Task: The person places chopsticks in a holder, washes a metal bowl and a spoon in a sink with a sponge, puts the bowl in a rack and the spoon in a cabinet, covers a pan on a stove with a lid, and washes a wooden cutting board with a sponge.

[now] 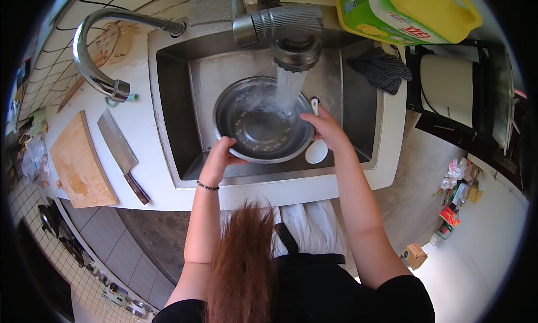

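A round stainless-steel basin [263, 150] is held over the sink [201, 77], with water in its bottom. From the faucet head [297, 56], a stream of water [289, 85] falls into its far right part. My left hand [218, 157] grips the near left rim, thumb on top and fingers underneath. On the right rim, my right hand [325, 127] has its thumb over the edge. A white spoon [316, 152] passes behind or through that hand; its handle shows above and its bowl below. How the fingers hold the spoon is hidden.
A cleaver [117, 142] and a wooden cutting board [80, 163] lie on the left counter. A curved chrome faucet [86, 56] stands behind them. A dark striped cloth [382, 68] hangs over the sink's right edge, below a yellow-green detergent jug [403, 16].
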Demonstrator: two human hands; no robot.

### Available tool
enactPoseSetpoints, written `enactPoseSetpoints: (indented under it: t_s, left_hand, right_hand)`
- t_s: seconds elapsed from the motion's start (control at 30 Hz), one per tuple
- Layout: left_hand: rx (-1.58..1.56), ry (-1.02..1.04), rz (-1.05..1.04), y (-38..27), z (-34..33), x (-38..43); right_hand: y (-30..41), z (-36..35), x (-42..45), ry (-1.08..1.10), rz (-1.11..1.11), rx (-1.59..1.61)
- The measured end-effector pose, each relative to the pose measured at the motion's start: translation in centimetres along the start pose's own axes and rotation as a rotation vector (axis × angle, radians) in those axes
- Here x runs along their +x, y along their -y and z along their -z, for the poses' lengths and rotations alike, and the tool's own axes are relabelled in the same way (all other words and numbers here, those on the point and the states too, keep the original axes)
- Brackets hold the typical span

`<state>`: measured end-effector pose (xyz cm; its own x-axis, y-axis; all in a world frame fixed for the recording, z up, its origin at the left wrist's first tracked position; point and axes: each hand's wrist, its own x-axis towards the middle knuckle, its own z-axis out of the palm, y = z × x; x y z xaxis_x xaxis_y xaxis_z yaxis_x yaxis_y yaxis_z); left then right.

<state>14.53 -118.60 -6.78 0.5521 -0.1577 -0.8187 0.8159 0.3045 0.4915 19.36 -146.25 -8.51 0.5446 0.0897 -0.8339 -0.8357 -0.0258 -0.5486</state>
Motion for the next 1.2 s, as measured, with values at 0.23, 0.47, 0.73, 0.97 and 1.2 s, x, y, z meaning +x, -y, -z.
enactPoseSetpoints:
  t_s: [0.23,0.47,0.73,0.97,1.2]
  left_hand:
    - [-0.183,-0.179,-0.013,1.9,5.0,1.4]
    - [0.202,-0.1,0.051,3.3,0.0,9.5]
    - [-0.052,0.103,-0.085,-1.3,-10.9,11.1]
    - [-0.753,0.502,-0.112,-4.9,-13.6,7.6]
    - [-0.643,0.104,-0.144,-2.3,-10.1,7.7]
  right_hand:
    - [2.3,-4.7,-0.5,0.078,-0.022,0.057]
    - [5.6,-4.4,-4.9,-0.267,0.451,-0.573]
    - [4.3,-1.9,-7.4,-0.667,0.867,-0.831]
    - [2.4,-1.7,-7.4,-0.722,0.926,-1.146]
    - [2.4,-1.9,-7.8,-0.287,0.808,-0.562]
